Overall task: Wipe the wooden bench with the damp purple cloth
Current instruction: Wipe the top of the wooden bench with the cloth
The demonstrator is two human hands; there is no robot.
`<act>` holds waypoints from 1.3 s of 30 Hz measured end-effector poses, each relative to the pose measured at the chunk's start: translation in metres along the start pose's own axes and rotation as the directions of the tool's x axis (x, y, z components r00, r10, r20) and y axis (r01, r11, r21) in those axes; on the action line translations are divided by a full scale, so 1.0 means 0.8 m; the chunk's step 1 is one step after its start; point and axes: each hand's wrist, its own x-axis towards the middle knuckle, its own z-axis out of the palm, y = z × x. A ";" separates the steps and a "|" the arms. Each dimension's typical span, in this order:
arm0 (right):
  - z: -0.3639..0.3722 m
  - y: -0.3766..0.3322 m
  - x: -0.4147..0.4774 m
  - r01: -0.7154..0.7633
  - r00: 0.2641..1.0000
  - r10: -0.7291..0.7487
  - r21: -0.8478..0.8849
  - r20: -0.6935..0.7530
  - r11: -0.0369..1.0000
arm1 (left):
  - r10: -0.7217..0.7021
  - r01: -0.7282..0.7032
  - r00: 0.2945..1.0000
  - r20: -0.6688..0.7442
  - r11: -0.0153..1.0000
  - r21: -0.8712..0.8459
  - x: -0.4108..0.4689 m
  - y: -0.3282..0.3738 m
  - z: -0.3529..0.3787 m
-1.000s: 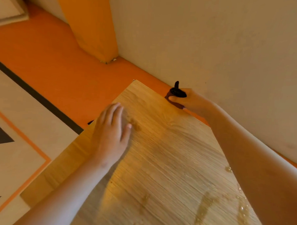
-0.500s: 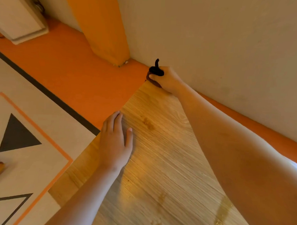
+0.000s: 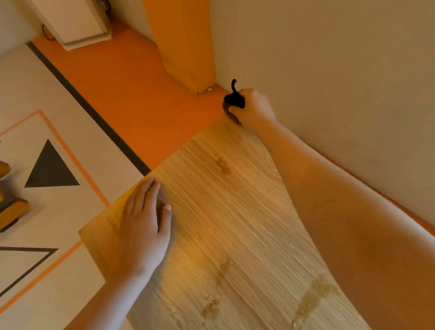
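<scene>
Well, starting on the left, a blurred wooden thing (image 3: 0,200) sits on the patterned floor (image 3: 59,232), well apart from the desk (image 3: 233,228). The left hand (image 3: 144,226) lies flat and released at the desk's left edge, fingers straight, holding nothing and bracing the person. Past it a brown spot (image 3: 221,165) marks the wood, and nearer the person wet streaks (image 3: 312,298) glisten. An orange post (image 3: 184,38) stands beyond the far corner. At that corner the right hand (image 3: 256,109) is clenched round the cloth (image 3: 235,100), which looks almost black in this light. It is bunched up, one tail poking upward, and pressed where the desk meets the wall (image 3: 340,70).

As for what could go wrong, the cloth is at the very tip of the desk, so one more push would likely carry it off the end toward the floor or drag the knuckles along the wall. Bunched this tight it covers only a narrow strip, and it could miss the brown spot on the way back. The damp wood might also let the bracing palm slide off the edge.

Compared with a second ago, the right hand has travelled along the wall side to the far corner. The left hand, which was beside the brown spot, now sits well back from it. The wooden thing has come into view.
</scene>
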 end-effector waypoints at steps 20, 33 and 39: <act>0.071 -0.064 -0.075 0.231 0.936 -0.240 0.062 0.260 0.971 | -0.026 0.022 0.996 -0.082 0.998 -0.052 0.001 -0.005 0.005; 0.050 -0.033 -0.083 0.066 0.994 -0.071 0.067 0.082 0.996 | -0.172 0.175 0.981 -0.093 0.984 0.029 0.004 -0.013 0.004; 0.086 -0.058 -0.139 0.345 0.911 -0.350 0.061 0.220 0.937 | -0.152 0.154 0.984 -0.094 0.988 0.015 0.005 -0.010 0.003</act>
